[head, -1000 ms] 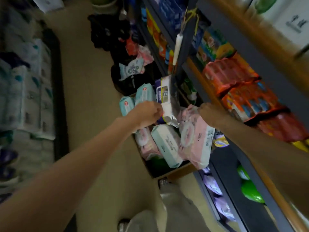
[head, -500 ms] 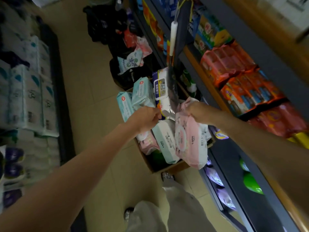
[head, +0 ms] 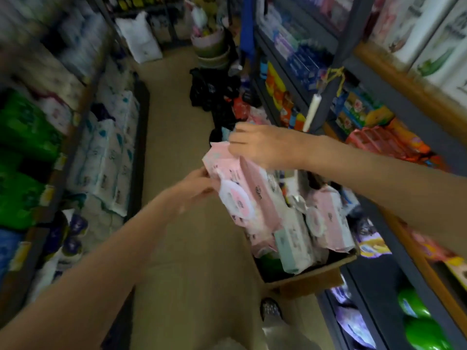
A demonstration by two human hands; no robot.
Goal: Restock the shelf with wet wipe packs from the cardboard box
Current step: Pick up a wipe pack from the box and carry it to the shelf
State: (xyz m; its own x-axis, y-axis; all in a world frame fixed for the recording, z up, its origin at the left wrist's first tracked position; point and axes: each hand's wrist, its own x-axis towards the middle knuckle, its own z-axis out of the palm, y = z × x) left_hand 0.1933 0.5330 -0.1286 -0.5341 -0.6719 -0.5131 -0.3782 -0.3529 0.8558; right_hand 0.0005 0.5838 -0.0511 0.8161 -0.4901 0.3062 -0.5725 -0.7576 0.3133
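A pink wet wipe pack is pinched at its top edge by the right hand and steadied from the side by the left hand, whose grip cannot be told, probably so it clears the cardboard box for shelving.

Both arms reach forward; right hand pinches from above, left hand grips below

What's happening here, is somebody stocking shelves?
Yes. A person stands in a narrow shop aisle holding a pink wet wipe pack above a cardboard box on the floor. The right hand grips the pack's top end, and the left hand holds its side. More packs still stand in the box. The shelf is on the right.
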